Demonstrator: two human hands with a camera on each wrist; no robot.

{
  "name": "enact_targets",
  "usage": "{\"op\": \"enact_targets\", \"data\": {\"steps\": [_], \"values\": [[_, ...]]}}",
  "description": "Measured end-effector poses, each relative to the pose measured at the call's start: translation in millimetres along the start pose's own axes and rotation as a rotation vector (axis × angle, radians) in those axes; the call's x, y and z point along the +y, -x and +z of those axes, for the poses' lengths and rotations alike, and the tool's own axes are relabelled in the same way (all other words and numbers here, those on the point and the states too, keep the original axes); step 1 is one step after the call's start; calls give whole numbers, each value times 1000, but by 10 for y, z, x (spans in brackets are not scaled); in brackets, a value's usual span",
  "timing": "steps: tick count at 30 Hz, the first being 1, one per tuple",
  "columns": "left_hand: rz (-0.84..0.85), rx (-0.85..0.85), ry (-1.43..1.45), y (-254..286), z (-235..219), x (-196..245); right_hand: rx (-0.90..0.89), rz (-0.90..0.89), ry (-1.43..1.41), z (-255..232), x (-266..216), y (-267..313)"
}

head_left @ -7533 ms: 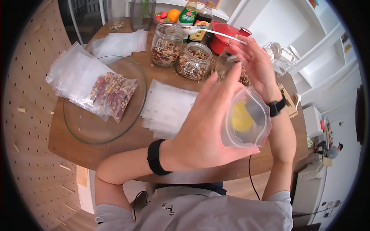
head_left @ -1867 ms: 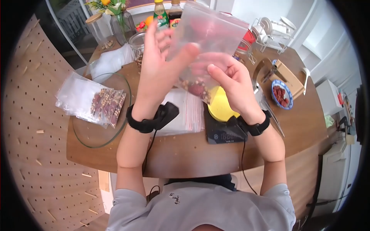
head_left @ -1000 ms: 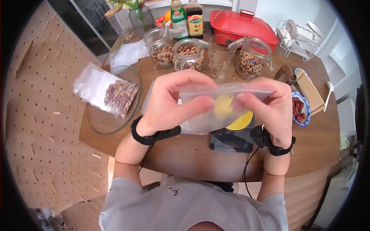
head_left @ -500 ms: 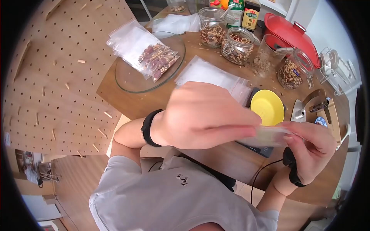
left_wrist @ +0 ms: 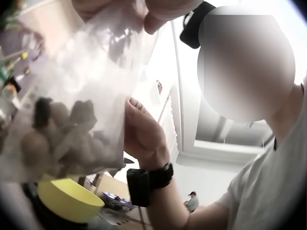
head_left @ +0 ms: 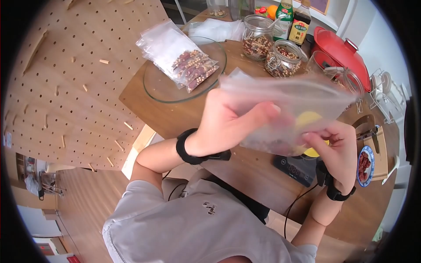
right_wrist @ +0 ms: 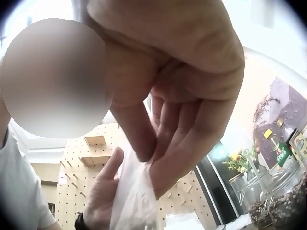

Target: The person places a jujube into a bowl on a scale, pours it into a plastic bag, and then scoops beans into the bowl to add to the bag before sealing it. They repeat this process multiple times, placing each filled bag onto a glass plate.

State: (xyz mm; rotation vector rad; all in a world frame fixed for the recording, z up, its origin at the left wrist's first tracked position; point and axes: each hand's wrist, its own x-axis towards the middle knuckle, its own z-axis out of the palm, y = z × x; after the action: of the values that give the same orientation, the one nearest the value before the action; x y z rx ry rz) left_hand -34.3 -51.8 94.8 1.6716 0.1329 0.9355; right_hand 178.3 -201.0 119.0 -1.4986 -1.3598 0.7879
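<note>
A translucent zip bag point(head_left: 280, 94) is stretched between both hands in the head view. My left hand point(head_left: 226, 125) pinches it on the left, thumb on the near face and fingers behind. My right hand point(head_left: 337, 151) pinches its right edge between thumb and fingers, as the right wrist view also shows. In the left wrist view, beans and larger dark pieces point(left_wrist: 62, 127) lie in the lower part of the bag. Behind the bag, a yellow bowl point(head_left: 312, 152) is partly hidden, with a black kitchen scale point(head_left: 291, 168) under it.
Filled bags point(head_left: 193, 70) lie on a round glass plate point(head_left: 151, 90) at the left. Clip-top jars of beans point(head_left: 283, 61), sauce bottles point(head_left: 299, 24) and a red pot point(head_left: 342, 55) stand behind. A patterned bowl of dried red fruit point(head_left: 365, 166) sits at the right.
The long white spoon has left my right hand since the oldest frame; both hands now hold the bag. In the last half second the bag has turned upright and spread out. The head view has shifted.
</note>
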Motion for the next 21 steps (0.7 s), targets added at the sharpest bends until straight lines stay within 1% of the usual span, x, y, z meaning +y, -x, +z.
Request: {"op": "enact_targets", "data": {"steps": [1, 2, 4, 5, 7, 8, 10, 12, 13, 15, 16, 18, 19, 20, 21], "values": [[-106, 12, 116, -1, 30, -15, 40, 58, -19, 13, -1, -11], [-211, 24, 233, -4, 98, -40, 99, 2, -66, 54, -27, -19], [-358, -94, 297, 26, 87, -89, 152, 0, -92, 72, -16, -30], [-375, -124, 236, 62, 45, -169, 180, 2, -105, 80, -3, -35], [-412, -185, 114, 125, -17, -316, 139, -16, -65, 141, -3, -64], [-389, -165, 92, 135, -12, -315, 117, -24, -45, 166, 4, -79], [-345, -124, 46, 168, 6, -304, 38, 18, 52, 155, 85, -109], [-352, -52, 164, 217, 35, -330, -7, 98, 92, 146, 119, -109], [-355, -21, 228, 225, 60, -353, -8, 103, 83, 143, 114, -106], [-385, -68, 38, 225, 13, -287, -6, 109, 68, 135, 93, -110], [-397, -92, -60, 226, -25, -257, 1, 45, 58, 132, 99, -111], [-327, -220, -83, 262, -38, -273, 10, -84, 41, 125, 126, -118], [-292, -281, -92, 303, -31, -289, 30, -64, -73, 104, 126, -114], [-346, -330, -92, 351, -21, -315, 51, -45, -186, 77, 123, -115], [-322, -342, -108, 378, -15, -348, 74, -29, -299, 46, 123, -125]]}}
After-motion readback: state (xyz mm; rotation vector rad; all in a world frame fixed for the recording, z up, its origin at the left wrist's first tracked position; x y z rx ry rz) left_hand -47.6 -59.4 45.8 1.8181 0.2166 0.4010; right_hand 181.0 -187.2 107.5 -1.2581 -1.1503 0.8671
